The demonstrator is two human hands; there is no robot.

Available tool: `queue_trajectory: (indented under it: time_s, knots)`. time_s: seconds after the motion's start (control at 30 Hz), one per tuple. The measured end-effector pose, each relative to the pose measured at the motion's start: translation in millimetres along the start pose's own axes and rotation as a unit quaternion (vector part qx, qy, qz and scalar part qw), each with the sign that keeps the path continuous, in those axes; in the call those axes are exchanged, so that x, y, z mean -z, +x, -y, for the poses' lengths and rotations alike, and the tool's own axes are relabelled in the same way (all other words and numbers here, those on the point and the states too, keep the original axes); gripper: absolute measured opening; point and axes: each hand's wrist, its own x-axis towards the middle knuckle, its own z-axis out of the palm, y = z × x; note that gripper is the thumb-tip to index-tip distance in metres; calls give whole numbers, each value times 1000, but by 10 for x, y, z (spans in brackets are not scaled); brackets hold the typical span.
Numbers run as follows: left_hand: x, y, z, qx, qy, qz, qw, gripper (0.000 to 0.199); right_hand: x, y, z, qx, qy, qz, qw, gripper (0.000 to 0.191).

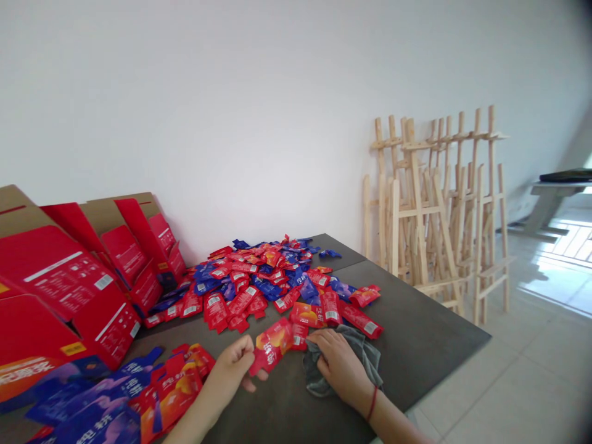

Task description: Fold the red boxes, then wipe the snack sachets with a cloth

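My left hand (237, 362) pinches one end of a red pouch (276, 343) with an orange fruit print, holding it just over the dark table. My right hand (341, 361) presses on a crumpled grey cloth (367, 356), with the fingers closed over its left part. The right fingertips are close to the far end of the red pouch; whether they touch is unclear. Behind both hands spreads a loose pile of red and blue pouches (245, 299). To the left of my left hand lies another group of red pouches (173, 391) and blue pouches (108, 404).
Several open red cartons (65, 296) with raised flaps stand along the table's left side. The dark tabletop (420, 330) ends in a corner at the right. Wooden easels (423, 216) lean near the white wall beyond it. A bench-like table (552, 203) stands far right.
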Motion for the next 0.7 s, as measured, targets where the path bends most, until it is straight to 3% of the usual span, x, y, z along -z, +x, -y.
queue_trajectory:
  time_s: [0.1,0.2,0.27,0.43,0.57,0.7]
  knots:
    - [-81,39,123,59,-179,80,979,24,67,7,10,-18,30,-45,998,44]
    - [-234,86,275,93,-233,114,961,32,115,-16,123,-15,43,-70,997,45]
    - [-329,118,349,89,-217,129,963,31,90,-52,255,3,39,-44,998,49]
    - [-437,166,419,56,-99,159,981,27,-145,-125,502,71,-20,90,993,48]
    - [-431,149,406,41,-51,156,986,20,-199,-103,427,39,-53,88,994,44]
    - [-435,129,374,51,-49,160,985,19,-62,-62,210,-5,-84,72,994,45]
